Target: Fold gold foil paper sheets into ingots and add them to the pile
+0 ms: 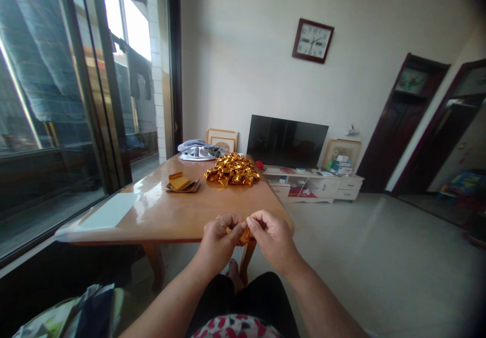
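My left hand (222, 236) and my right hand (270, 236) meet at the near edge of the wooden table. Between them they pinch a piece of gold foil paper (244, 236), partly hidden behind the fingers. Thumbs and forefingers of both hands are closed at its top. Beyond my hands lies a heap of folded gold foil pieces (232, 170) on the table. To its left sits a small stack of flat gold paper sheets (182, 182), the top one slightly raised.
The glossy wooden table (167, 216) carries a pale sheet (110, 210) at left and folded cloth (199, 150) at the far end. A television (287, 140) stands on a white cabinet (322, 187) beyond. Sliding glass doors (83, 90) run along the left.
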{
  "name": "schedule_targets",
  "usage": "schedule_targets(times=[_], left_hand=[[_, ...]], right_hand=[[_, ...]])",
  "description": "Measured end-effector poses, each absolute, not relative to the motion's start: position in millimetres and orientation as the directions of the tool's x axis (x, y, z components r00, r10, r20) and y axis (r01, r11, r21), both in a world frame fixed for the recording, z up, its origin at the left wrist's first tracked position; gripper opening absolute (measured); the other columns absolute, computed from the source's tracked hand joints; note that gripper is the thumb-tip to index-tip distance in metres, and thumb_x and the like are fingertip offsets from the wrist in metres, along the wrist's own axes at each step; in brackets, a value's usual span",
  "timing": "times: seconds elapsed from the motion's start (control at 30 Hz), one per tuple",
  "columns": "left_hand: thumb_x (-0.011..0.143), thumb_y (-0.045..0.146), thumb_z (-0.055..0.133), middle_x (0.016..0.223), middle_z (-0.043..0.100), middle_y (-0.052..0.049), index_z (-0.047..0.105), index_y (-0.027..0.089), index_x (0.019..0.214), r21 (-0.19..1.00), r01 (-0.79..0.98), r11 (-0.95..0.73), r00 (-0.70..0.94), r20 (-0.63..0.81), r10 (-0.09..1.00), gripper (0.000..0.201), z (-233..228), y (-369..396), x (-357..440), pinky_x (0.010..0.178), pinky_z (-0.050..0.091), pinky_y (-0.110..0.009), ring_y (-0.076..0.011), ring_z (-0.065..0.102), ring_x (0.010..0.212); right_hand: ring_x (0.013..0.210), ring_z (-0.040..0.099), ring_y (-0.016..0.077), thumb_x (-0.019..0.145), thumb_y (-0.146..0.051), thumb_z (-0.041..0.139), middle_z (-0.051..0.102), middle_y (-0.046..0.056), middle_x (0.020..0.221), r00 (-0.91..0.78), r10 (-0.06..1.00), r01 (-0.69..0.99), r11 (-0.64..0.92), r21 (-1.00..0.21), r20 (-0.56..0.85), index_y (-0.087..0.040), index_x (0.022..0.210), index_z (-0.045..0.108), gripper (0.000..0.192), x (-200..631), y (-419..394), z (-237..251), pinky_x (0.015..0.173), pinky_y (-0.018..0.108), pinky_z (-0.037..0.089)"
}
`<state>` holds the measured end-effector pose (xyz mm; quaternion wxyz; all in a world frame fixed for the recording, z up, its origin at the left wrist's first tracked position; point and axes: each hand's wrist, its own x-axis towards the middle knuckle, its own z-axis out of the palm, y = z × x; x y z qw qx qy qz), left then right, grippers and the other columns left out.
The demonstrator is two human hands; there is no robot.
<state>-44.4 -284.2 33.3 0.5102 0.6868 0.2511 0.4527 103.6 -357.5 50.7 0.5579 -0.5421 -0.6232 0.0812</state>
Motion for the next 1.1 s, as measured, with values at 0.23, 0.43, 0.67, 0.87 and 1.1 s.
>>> schedule_targets(times=[0.23, 0.43, 0.67, 0.87, 1.1], left_hand=[[0.080, 0.046, 0.074, 0.068, 0.063, -0.003, 0.066, 0.012, 0.082, 0.975, -0.214, -0.056, 0.684, 0.190, 0.704, 0.035, 39.7, -287.6, -45.2, 0.056, 0.040, -0.021, -0.0107, 0.053, 0.059], [0.078, 0.049, 0.075, 0.063, 0.061, -0.001, 0.064, 0.013, 0.078, 0.979, -0.203, -0.005, 0.718, 0.152, 0.679, 0.037, 40.5, -288.8, -45.6, 0.053, 0.035, -0.020, -0.0088, 0.048, 0.054], [0.079, 0.049, 0.074, 0.066, 0.062, -0.002, 0.065, 0.012, 0.080, 0.975, -0.223, 0.018, 0.683, 0.143, 0.716, 0.038, 36.2, -285.3, -46.1, 0.053, 0.035, -0.020, -0.0092, 0.048, 0.056], [0.081, 0.050, 0.072, 0.065, 0.061, -0.001, 0.065, 0.013, 0.079, 0.972, -0.234, -0.015, 0.652, 0.169, 0.739, 0.038, 34.0, -282.4, -45.9, 0.054, 0.035, -0.020, -0.0094, 0.049, 0.056], [0.079, 0.051, 0.073, 0.065, 0.064, -0.003, 0.067, 0.013, 0.078, 0.960, -0.234, -0.150, 0.555, 0.259, 0.790, 0.038, 29.3, -277.0, -42.9, 0.058, 0.043, -0.023, -0.0131, 0.056, 0.060]], right_hand=[[0.063, 0.051, 0.0133, 0.094, -0.038, 0.056, 0.055, -0.001, 0.067, 0.187, 0.815, 0.466, 0.418, -0.780, 0.548, -0.019, 0.077, 0.058, 0.026, 106.7, -364.9, 55.5, 0.058, 0.024, 0.043], [0.061, 0.047, 0.0119, 0.091, -0.043, 0.059, 0.050, -0.004, 0.065, 0.241, 0.866, 0.225, 0.389, -0.894, 0.437, -0.018, 0.075, 0.055, 0.029, 110.1, -355.1, 39.9, 0.058, 0.024, 0.041], [0.059, 0.047, 0.0111, 0.088, -0.054, 0.062, 0.056, -0.002, 0.066, 0.232, 0.907, 0.112, 0.333, -0.936, 0.351, -0.017, 0.075, 0.060, 0.040, 109.4, -355.4, 45.0, 0.058, 0.024, 0.040], [0.057, 0.046, 0.0112, 0.087, -0.054, 0.061, 0.058, 0.000, 0.068, 0.374, 0.859, 0.144, 0.317, -0.937, 0.348, -0.017, 0.080, 0.063, 0.038, 112.6, -353.4, 42.3, 0.054, 0.023, 0.038], [0.063, 0.052, 0.0136, 0.089, -0.041, 0.061, 0.060, -0.001, 0.069, 0.359, 0.748, 0.439, 0.392, -0.808, 0.558, -0.018, 0.083, 0.065, 0.024, 103.6, -355.7, 41.8, 0.059, 0.024, 0.044]])
